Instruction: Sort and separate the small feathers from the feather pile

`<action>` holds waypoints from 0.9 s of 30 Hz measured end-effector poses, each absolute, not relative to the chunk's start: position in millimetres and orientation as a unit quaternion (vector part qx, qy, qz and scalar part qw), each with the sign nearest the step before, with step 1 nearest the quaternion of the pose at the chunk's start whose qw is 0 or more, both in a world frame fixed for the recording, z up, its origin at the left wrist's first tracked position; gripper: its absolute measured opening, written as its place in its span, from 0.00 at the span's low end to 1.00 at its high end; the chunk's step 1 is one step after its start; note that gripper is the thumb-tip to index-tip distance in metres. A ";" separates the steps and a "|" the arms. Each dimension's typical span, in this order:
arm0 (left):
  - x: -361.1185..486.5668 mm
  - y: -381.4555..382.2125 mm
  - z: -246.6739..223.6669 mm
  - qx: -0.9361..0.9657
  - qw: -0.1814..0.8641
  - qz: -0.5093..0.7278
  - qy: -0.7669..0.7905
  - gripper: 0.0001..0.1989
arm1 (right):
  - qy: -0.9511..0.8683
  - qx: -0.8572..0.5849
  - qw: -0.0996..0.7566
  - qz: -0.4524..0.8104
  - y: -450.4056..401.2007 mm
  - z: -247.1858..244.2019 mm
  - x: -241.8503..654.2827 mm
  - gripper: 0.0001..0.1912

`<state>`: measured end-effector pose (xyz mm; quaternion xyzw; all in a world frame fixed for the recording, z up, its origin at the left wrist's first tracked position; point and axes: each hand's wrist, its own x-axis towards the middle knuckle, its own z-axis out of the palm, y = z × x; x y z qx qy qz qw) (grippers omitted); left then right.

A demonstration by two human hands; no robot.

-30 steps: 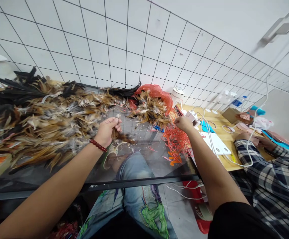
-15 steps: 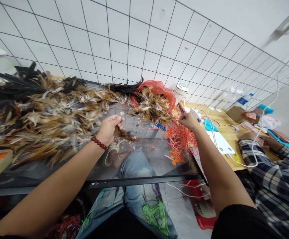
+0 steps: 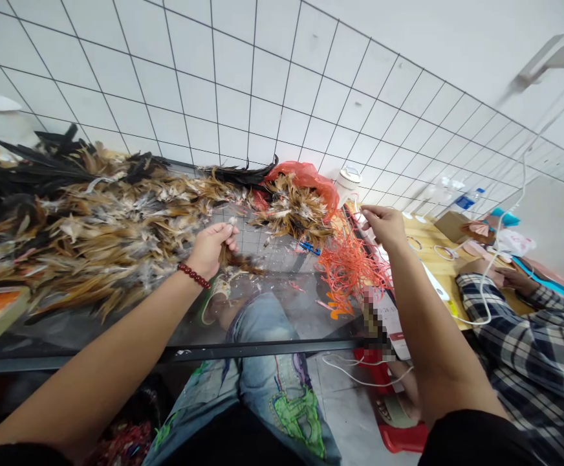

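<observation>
My left hand (image 3: 213, 249), with a red bead bracelet at the wrist, is closed on a small brown feather bundle (image 3: 246, 262) whose pale end sticks up past the fingertips. Raised over the right side, my right hand (image 3: 383, 225) has its thumb and fingers pinched together; what they hold, if anything, is too small to make out. Below it lies a tangle of orange-red string (image 3: 347, 262). A large pile of brown and black feathers (image 3: 112, 239) covers the left of the glass table. More feathers (image 3: 296, 210) rest against a red plastic bag (image 3: 311, 178).
Behind the bag stands a white lidded cup (image 3: 348, 181). A blue tool (image 3: 310, 248) lies beside the string. At right are a phone (image 3: 393, 327), a white cable, a cardboard box (image 3: 451, 226) and a person in a plaid sleeve (image 3: 495, 317). A wire grid lines the wall.
My right hand has moved a little right and up, away from the string. My left hand keeps hold of the feather bundle in nearly the same place. The view has shifted slightly.
</observation>
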<state>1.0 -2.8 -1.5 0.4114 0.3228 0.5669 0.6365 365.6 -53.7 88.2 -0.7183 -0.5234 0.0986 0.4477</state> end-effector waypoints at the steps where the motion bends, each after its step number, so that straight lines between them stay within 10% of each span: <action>1: 0.7 -2.2 -1.8 0.412 0.635 0.568 0.324 0.06 | -0.512 -0.704 0.482 0.097 -51.9 88.6 363.9 0.21; 19: 1.7 -5.8 1.7 0.417 0.641 0.560 0.318 0.06 | -0.467 -0.639 0.611 -0.012 -39.2 101.4 359.5 0.20; 27: 1.5 -4.6 2.3 0.415 0.634 0.570 0.318 0.06 | -0.575 -0.790 0.205 -0.053 -43.1 72.5 363.3 0.11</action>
